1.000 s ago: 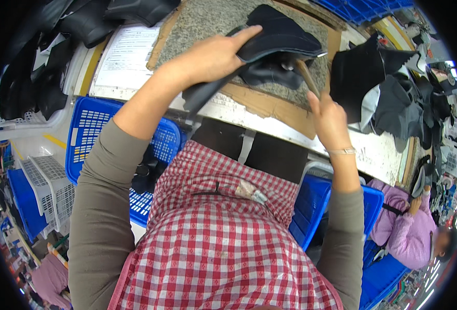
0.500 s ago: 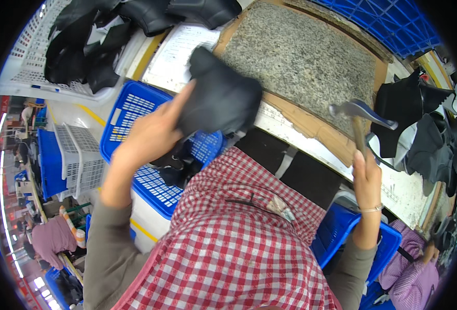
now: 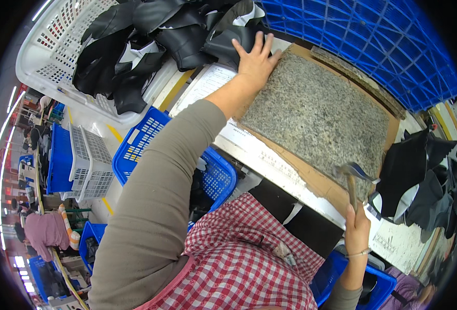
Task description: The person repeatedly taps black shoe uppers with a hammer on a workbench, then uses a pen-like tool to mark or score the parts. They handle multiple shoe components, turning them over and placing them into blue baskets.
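My left hand reaches far forward, fingers spread, against the near side of a black leather shoe upper with a pale lining. That upper lies beside a pile of similar black uppers. My right hand is closed round the wooden handle of a hammer. The hammer's metal head is over the near right corner of a speckled grey stone slab, which has cardboard around its edges. Whether the head touches the slab I cannot tell.
More black pieces lie right of the slab. A white basket stands at the far left, a blue basket below the table's left edge. A large blue crate rises behind the slab. Another person is at far left.
My left hand, which held a black upper near the blue basket, has swung forward to the uppers at the far side. My right hand still holds the hammer, now lower in view.
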`<action>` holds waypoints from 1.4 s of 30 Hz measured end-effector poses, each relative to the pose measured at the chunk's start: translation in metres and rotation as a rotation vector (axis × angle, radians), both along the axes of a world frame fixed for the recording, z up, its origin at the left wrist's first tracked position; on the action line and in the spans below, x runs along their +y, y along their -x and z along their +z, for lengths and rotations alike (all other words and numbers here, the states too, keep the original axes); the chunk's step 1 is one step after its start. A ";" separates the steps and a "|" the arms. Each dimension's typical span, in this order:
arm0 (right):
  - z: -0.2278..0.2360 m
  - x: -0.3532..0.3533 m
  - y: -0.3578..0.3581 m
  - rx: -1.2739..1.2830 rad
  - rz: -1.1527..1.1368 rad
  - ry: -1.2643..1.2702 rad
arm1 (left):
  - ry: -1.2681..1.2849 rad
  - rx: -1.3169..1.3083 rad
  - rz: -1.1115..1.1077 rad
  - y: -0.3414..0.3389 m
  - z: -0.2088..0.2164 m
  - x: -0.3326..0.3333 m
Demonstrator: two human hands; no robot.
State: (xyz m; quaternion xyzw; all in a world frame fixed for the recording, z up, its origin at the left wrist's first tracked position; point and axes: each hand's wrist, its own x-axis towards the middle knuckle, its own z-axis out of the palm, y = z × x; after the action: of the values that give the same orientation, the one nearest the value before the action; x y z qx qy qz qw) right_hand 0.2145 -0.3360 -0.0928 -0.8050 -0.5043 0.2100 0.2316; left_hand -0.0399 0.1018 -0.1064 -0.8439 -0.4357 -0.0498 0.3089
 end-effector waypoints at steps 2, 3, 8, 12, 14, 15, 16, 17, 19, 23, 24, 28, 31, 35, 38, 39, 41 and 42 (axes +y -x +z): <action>-0.002 -0.007 -0.015 0.059 -0.046 0.006 | -0.108 -0.007 -0.016 0.019 0.015 0.020; -0.002 -0.008 -0.021 0.094 -0.120 0.077 | -0.146 -0.100 -0.059 0.033 0.032 0.026; 0.001 -0.005 -0.029 0.005 -0.146 0.139 | 0.072 -0.782 0.073 0.109 0.152 -0.002; 0.022 0.004 -0.006 0.100 -0.032 -0.056 | -0.030 -1.004 -0.459 0.106 0.169 -0.063; 0.030 0.008 0.008 0.043 0.031 -0.175 | -0.201 -0.938 -0.792 0.069 0.146 -0.086; 0.032 0.011 0.016 0.000 0.056 -0.255 | -0.243 -0.753 -0.794 0.061 0.132 -0.103; 0.033 0.012 0.021 -0.034 0.074 -0.284 | -0.011 -0.851 -0.839 0.041 0.112 -0.118; 0.031 0.015 0.026 -0.074 0.111 -0.354 | 0.118 -0.793 -0.891 0.027 0.095 -0.131; 0.022 0.021 0.034 -0.110 0.150 -0.403 | 0.509 -0.702 -0.753 0.001 0.064 -0.159; 0.006 0.033 0.039 -0.175 0.139 -0.162 | 0.374 -0.480 -0.756 -0.011 0.056 -0.176; 0.006 0.036 0.037 -0.203 0.159 -0.110 | 0.378 -0.411 -0.734 -0.014 0.058 -0.177; 0.034 0.036 0.031 -0.174 0.185 -0.106 | 0.535 -0.337 -0.697 -0.030 0.084 -0.157; 0.063 0.038 0.035 -0.133 0.172 -0.245 | 0.767 -0.263 -0.636 -0.050 0.101 -0.141; 0.061 0.081 0.050 -0.354 0.266 0.092 | 0.923 -0.264 -0.681 -0.061 0.122 -0.128; 0.055 0.085 0.044 -0.364 0.305 -0.121 | 0.877 -0.324 -0.723 -0.056 0.121 -0.129; 0.052 0.082 0.040 -0.400 0.256 -0.046 | 0.896 -0.361 -0.742 -0.054 0.119 -0.130; 0.044 0.075 0.035 -0.279 0.236 -0.149 | 0.883 -0.402 -0.743 -0.049 0.112 -0.132; 0.041 0.075 0.035 -0.207 0.239 -0.176 | 0.893 -0.396 -0.700 -0.047 0.109 -0.131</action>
State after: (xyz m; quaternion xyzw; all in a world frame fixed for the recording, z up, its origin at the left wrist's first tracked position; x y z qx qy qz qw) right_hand 0.1800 -0.2611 -0.0521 -0.7332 -0.6341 0.1071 0.2211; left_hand 0.0071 -0.0292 0.0023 -0.9601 -0.1598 -0.1171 -0.1972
